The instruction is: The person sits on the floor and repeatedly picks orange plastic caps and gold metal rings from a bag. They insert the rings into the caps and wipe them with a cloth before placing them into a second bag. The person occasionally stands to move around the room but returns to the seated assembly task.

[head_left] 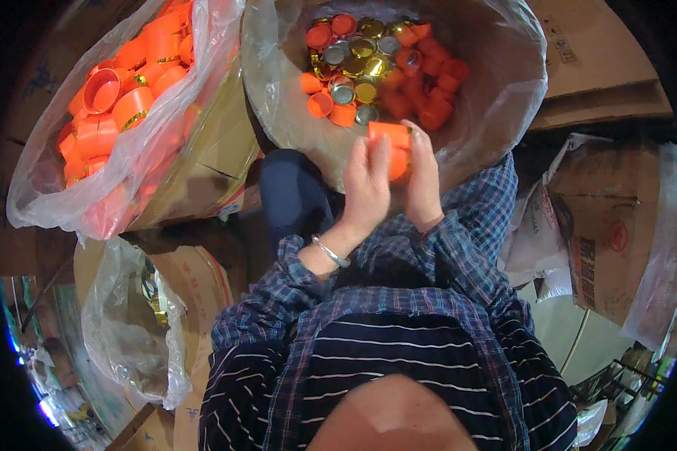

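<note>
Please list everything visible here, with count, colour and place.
held caps: about two, orange, between hands
loose caps: many, orange, top centre
metallic discs: many, gold, silver, top centre
piled caps: many, orange with gold, upper left
open bags: three, clear, top centre and left
cardboard boxes: several, brown, both sides
sack: one, white, right
clothing: several pieces, mostly blue, centre to bottom
bracelet: one, silver, left wrist
left hand: one, bare, centre
right hand: one, bare, centre
</note>
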A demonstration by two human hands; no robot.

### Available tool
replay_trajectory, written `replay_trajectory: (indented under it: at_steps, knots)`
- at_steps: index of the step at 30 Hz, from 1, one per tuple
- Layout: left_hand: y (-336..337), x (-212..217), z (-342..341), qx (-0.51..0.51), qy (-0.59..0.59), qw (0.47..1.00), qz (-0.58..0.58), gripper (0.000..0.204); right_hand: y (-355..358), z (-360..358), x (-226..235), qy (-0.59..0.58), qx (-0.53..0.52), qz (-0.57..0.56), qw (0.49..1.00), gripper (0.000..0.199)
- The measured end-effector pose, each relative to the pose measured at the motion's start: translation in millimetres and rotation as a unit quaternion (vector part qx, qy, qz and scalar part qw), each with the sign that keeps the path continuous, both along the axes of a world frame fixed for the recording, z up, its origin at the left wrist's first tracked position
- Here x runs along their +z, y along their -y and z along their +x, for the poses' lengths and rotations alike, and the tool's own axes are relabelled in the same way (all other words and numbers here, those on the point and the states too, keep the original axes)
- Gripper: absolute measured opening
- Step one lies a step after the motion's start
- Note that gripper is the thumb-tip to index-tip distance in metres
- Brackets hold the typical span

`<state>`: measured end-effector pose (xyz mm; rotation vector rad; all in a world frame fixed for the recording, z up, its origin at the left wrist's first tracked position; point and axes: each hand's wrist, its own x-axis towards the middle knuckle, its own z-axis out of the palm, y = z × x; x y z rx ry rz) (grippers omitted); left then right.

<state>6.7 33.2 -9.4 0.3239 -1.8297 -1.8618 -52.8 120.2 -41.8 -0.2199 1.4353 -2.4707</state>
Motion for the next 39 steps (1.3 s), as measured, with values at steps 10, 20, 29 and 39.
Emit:
replay_trajectory:
  at_steps: [10,20,29,39]
  knots:
    - [22.1,-14.1,-3.8,-0.014,0.013,0.955,0.295,0.032,14.7,12.7,-1.1,-0.268,-0.134,0.277,0.913,0.04]
    - [326.9,191.3,53.6,0.49,-0.06,0.725,-0.481,0.055,-28.0,-24.3,-10.5,-0.259,0.284,0.448,0.807,0.03]
    - [129.1,35.4,-47.6,0.041,-0.018,0.948,-0.315,0.014,-5.2,-164.7,-110.6,-0.27,0.415,0.591,0.637,0.04]
    - [81.3,-86.6,-139.3,-0.157,0.21,0.958,-0.113,0.018,-17.5,-235.4,-292.2,-0.135,0.333,0.637,0.682,0.038]
